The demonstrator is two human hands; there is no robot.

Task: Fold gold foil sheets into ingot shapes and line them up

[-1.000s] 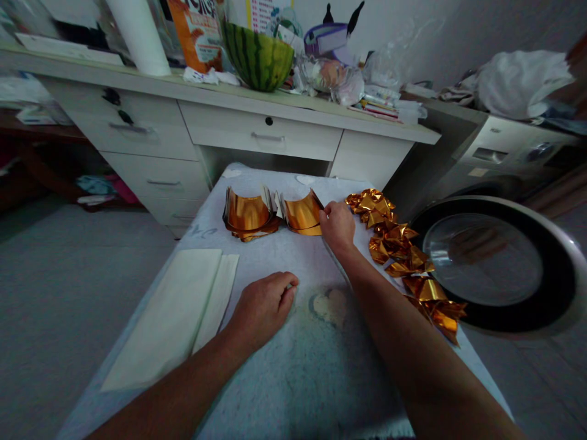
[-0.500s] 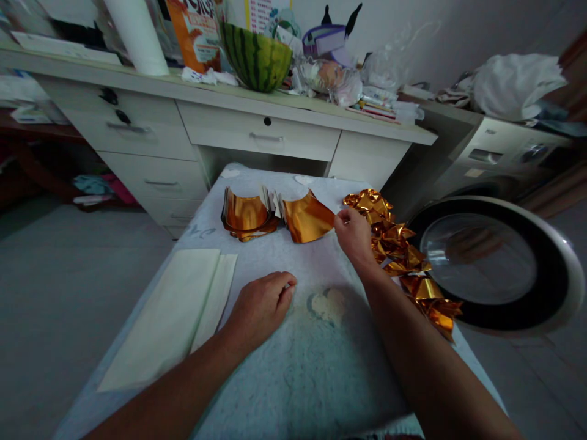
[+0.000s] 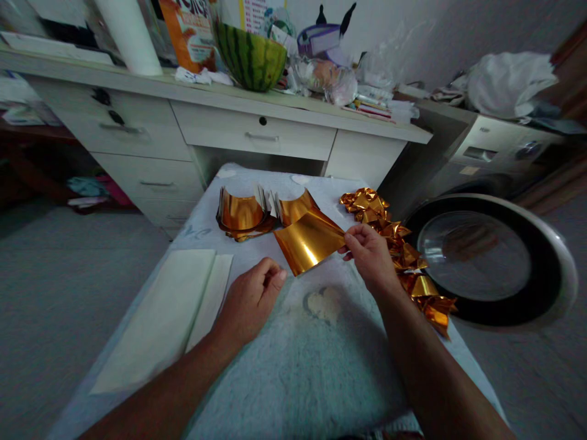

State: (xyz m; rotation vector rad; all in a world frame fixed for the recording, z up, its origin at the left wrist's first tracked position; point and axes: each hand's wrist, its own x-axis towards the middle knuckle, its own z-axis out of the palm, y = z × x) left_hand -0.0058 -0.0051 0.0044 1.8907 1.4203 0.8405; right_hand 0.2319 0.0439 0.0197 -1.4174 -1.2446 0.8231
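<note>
A sheet of shiny gold foil paper (image 3: 309, 241) is pinched at its right edge by my right hand (image 3: 367, 250). It overlaps the front of the right-hand curved stack of gold sheets (image 3: 293, 209). Another curved gold stack (image 3: 243, 214) stands just left of that one. My left hand (image 3: 252, 296) rests on the cloth with its fingers curled together, close to the held sheet's lower corner; whether anything is between those fingers is hidden. Left of it lie folded pale papers (image 3: 160, 318). Crumpled or folded gold pieces (image 3: 398, 244) run in a row down the right side.
The cloth-covered table (image 3: 316, 379) stands before a white drawer desk (image 3: 257, 131). On the desk are a cut watermelon (image 3: 250, 58), a paper roll (image 3: 128, 40) and plastic bags. At the right, the open round washing machine door (image 3: 545, 263) is beside the table.
My right hand has drawn one gold sheet off the right stack, toward me and slightly right. My left hand has shifted a little up and left, still curled.
</note>
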